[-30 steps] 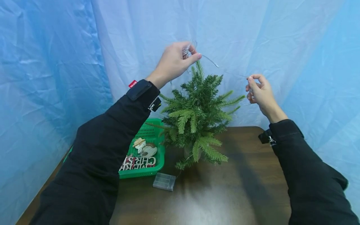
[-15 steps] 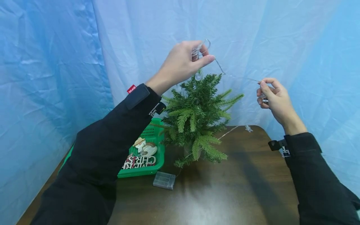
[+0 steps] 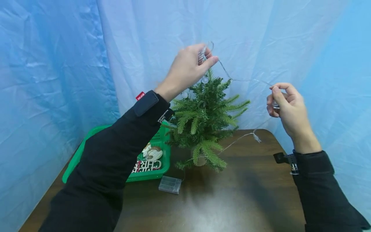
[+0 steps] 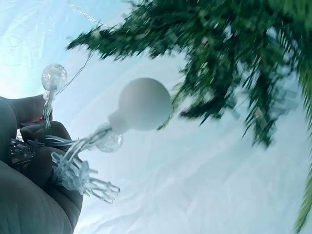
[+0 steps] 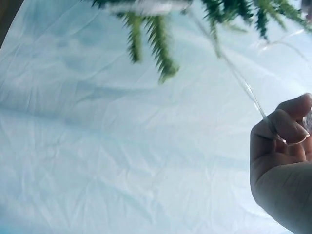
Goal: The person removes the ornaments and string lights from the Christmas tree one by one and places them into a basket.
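Observation:
A small artificial Christmas tree [image 3: 203,119] stands on the brown table. My left hand [image 3: 189,67], close by its tip, holds a bunched part of a clear string of lights [image 3: 242,80]. In the left wrist view, round bulbs [image 4: 145,104] and several star-shaped pieces [image 4: 78,175] hang from the curled fingers. Right of the tree, my right hand [image 3: 294,114] pinches the wire between thumb and forefinger, and the strand sags a little between both hands. Below, more wire runs from the tree's base past a star light [image 3: 256,137] up towards the right hand.
A green basket [image 3: 157,175] with a snowman figure and "Merry Christmas" lettering stands left of the tree, partly behind the left sleeve. A clear battery box [image 3: 170,185] lies in front of it, with a thin wire. Blue-white cloth [image 3: 246,29] hangs behind the table.
Both hands have moved right, the right one also lower, drawing wire out between them. The wire with a star light has come into view at the tree's right.

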`<move>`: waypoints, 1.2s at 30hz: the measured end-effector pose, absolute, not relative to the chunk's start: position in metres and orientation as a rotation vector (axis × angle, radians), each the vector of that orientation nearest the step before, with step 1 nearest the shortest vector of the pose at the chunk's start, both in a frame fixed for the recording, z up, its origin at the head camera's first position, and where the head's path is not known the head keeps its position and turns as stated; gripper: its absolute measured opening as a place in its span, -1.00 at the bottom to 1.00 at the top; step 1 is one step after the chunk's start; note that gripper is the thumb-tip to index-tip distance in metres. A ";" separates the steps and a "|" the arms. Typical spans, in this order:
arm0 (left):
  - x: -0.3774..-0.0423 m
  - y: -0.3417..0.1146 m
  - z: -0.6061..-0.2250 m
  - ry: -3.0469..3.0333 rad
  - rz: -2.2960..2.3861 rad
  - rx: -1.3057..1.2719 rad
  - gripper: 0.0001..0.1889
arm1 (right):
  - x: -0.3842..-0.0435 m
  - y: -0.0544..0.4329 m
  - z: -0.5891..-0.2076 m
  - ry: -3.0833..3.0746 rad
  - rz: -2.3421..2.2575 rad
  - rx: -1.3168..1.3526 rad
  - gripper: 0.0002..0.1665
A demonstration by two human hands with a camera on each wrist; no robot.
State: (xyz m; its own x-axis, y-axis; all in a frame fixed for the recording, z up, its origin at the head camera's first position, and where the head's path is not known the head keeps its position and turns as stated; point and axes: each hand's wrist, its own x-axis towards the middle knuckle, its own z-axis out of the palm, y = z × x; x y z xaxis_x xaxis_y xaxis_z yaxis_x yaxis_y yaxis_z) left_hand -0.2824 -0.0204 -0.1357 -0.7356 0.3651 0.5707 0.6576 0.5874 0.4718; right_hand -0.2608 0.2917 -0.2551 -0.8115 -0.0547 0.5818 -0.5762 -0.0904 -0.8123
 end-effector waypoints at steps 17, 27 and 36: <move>-0.279 -0.002 -0.157 -2.460 -0.948 -0.969 -0.79 | -0.251 0.278 -0.296 -1.372 2.384 0.478 -0.64; -0.276 0.008 -0.156 -2.526 -0.759 -0.918 -0.78 | -0.269 0.273 -0.313 -1.647 2.307 0.089 -0.67; -0.277 0.007 -0.155 -2.485 -0.744 -0.917 -0.77 | -0.267 0.260 -0.305 -1.597 2.181 0.189 -0.67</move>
State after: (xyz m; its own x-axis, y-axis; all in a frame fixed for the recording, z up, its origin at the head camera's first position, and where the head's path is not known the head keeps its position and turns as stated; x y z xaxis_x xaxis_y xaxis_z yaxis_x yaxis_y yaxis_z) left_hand -0.2767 0.0069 -0.1552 -0.7112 0.4766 0.5167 0.6822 0.6454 0.3437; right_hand -0.2669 0.2596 -0.3046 -0.8988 0.2585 0.3540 -0.4155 -0.2456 -0.8758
